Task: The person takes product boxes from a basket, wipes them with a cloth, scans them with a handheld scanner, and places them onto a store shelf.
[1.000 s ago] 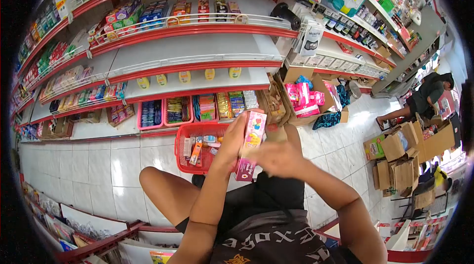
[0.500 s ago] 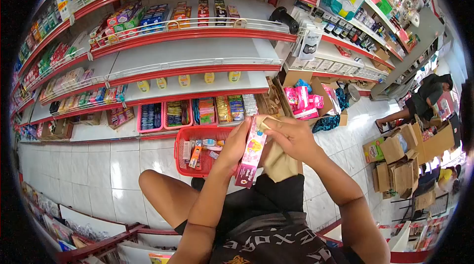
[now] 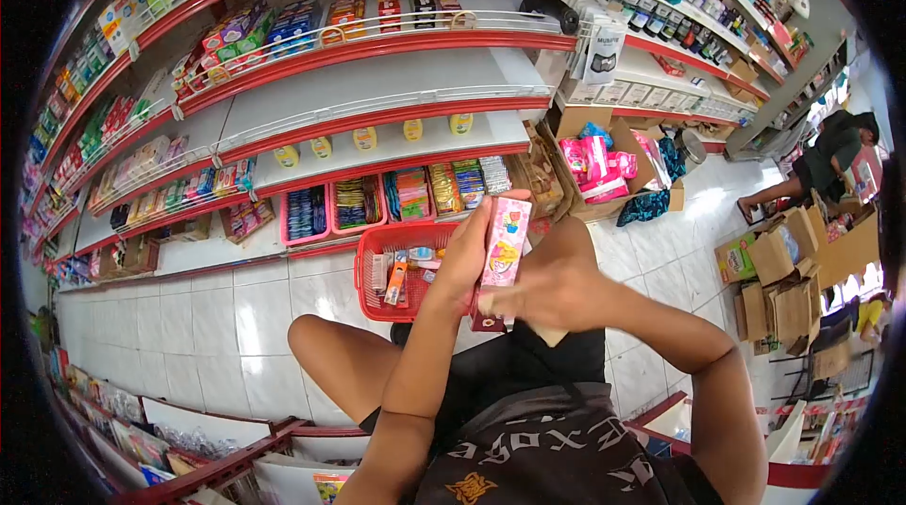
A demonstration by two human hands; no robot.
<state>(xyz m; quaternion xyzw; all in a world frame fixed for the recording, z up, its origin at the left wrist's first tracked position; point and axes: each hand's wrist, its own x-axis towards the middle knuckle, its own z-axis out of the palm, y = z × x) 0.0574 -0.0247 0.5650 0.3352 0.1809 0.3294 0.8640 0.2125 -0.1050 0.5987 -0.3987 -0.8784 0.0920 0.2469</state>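
A pink printed box (image 3: pixel 507 245) stands lengthwise in my left hand (image 3: pixel 464 260), whose fingers wrap round its left side. My right hand (image 3: pixel 566 295), smeared by motion, is closed on a beige cloth (image 3: pixel 550 335) at the lower part of the box. Part of the cloth is hidden under that hand. Just left of my hands, a red basket (image 3: pixel 371 245) on the floor holds several small packages, among them an orange and white box (image 3: pixel 395 282).
Red-edged shelves (image 3: pixel 377 57) with packaged goods stretch across the front. Pink trays (image 3: pixel 307 239) of sachets line the bottom shelf. An open carton (image 3: pixel 634 142) holds pink packs. At the right, a person (image 3: pixel 830 156) bends near stacked cardboard boxes (image 3: pixel 779 307).
My right hand, with the cloth, has moved from the top of the box down to its lower part. The whole view has shifted slightly, so shelves and basket appear further right.
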